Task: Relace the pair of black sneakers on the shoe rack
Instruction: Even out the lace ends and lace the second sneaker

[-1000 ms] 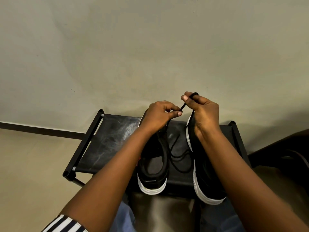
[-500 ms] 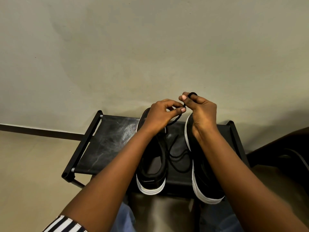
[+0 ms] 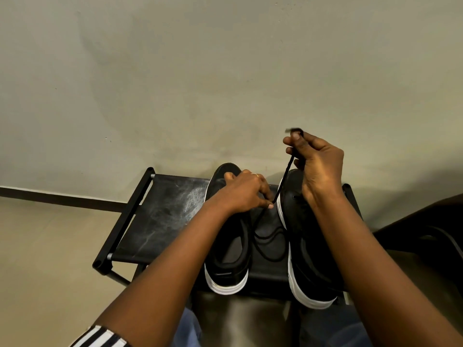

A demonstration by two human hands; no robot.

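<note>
Two black sneakers with white soles stand side by side on the black shoe rack (image 3: 160,219), heels toward me. My left hand (image 3: 246,190) rests over the left sneaker (image 3: 226,266) and pinches the black lace (image 3: 284,176) low, near the gap between the shoes. My right hand (image 3: 317,162) is raised above the right sneaker (image 3: 308,266) and pinches the lace's upper end, so the lace runs taut between both hands. Loose loops of the lace lie on the rack between the shoes. My forearms hide much of both uppers.
A plain wall stands right behind the rack, with a dark skirting strip (image 3: 62,199) along the floor at the left. A dark piece of furniture (image 3: 423,234) sits at the right edge. My knees in blue jeans (image 3: 190,329) are below the rack.
My right hand has risen and moved right with the lace end. My left hand has dropped onto the left sneaker, sliding down the lace, which is now stretched.
</note>
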